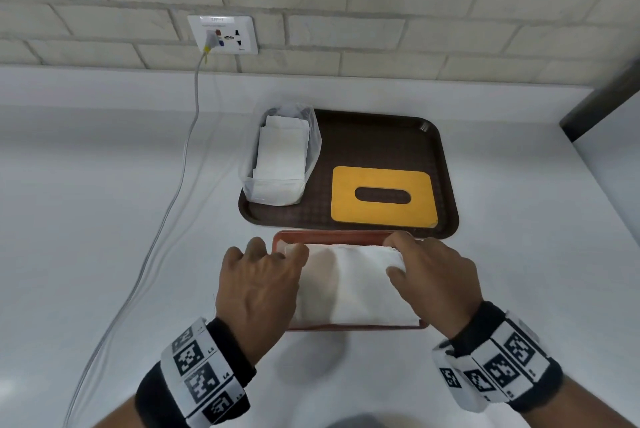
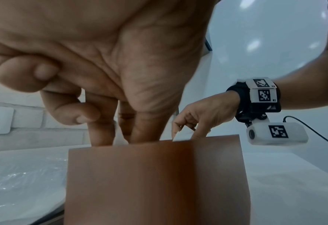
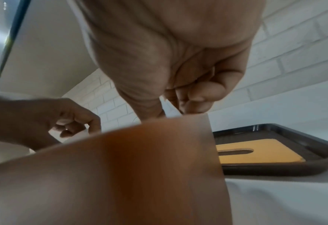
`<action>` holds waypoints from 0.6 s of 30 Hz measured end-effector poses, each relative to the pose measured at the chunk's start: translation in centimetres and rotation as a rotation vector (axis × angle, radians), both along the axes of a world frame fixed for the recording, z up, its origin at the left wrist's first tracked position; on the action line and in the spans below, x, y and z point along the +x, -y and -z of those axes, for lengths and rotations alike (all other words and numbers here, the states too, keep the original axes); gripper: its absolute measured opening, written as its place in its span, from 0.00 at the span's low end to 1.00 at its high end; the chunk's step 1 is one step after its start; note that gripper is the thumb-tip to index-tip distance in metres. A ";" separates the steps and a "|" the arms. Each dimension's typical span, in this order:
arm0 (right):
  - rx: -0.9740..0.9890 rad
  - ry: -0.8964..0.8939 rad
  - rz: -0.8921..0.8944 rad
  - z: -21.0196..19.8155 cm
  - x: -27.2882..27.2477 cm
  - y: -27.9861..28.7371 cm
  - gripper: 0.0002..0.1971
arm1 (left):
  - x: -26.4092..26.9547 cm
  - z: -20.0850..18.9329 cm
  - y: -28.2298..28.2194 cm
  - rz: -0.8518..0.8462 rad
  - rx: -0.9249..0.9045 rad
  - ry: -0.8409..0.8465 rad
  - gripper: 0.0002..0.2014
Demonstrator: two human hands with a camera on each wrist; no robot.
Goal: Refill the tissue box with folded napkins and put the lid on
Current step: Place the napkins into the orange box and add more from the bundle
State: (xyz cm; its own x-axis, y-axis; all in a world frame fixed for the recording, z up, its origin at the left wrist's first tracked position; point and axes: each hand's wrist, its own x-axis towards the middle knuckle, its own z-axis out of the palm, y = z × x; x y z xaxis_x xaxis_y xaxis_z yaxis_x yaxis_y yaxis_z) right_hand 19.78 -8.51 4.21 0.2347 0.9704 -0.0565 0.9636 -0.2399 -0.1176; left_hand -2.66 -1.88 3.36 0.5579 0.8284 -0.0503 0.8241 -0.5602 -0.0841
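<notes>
A brown tissue box (image 1: 346, 237) stands open on the white counter just in front of me, with a stack of white folded napkins (image 1: 349, 282) in its mouth. My left hand (image 1: 273, 254) holds the stack's left end, fingers reaching down inside the box wall (image 2: 155, 182). At the right end my right hand (image 1: 408, 254) pinches the napkins, thumb on top and fingers at the far edge. The yellow lid (image 1: 382, 197) with its oval slot lies flat on the dark tray (image 1: 381, 136) behind the box. How deep the stack sits is hidden.
A clear plastic bag of more white napkins (image 1: 280, 157) lies on the tray's left side. A grey cable (image 1: 173, 206) runs down the counter's left from a wall socket (image 1: 223, 34). A brick wall backs the counter; a dark edge stands at far right.
</notes>
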 end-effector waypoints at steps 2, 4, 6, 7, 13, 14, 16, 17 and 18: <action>0.028 0.025 -0.014 0.3 -0.1 -0.1 0.14 | -0.1 0.2 -0.1 0.006 0.005 -0.009 0.20; 0.057 0.039 -0.036 0.6 0.1 0.0 0.17 | -0.1 0.6 -0.2 0.017 0.001 0.009 0.19; 0.068 0.062 -0.062 0.9 0.3 0.0 0.18 | -0.1 0.7 -0.1 0.022 0.010 0.011 0.17; 0.080 0.080 -0.073 0.9 0.4 0.0 0.19 | -0.1 0.7 0.1 0.026 0.017 0.008 0.17; 0.126 0.111 -0.367 -0.3 0.1 0.7 0.23 | -0.3 -0.9 0.8 0.146 0.096 0.136 0.09; 0.080 0.109 -0.441 -0.2 0.1 0.8 0.22 | -0.4 -0.9 0.9 0.236 0.089 0.153 0.07; -0.025 0.126 -0.512 0.2 0.3 0.8 0.20 | -0.8 -0.5 1.1 0.350 0.007 0.139 0.18; -0.079 0.135 -0.516 0.3 0.4 0.7 0.19 | -1.0 -0.3 1.1 0.357 -0.041 0.124 0.22; -0.137 0.141 -0.508 0.3 0.5 0.6 0.20 | -1.3 0.0 1.0 0.366 -0.063 0.105 0.23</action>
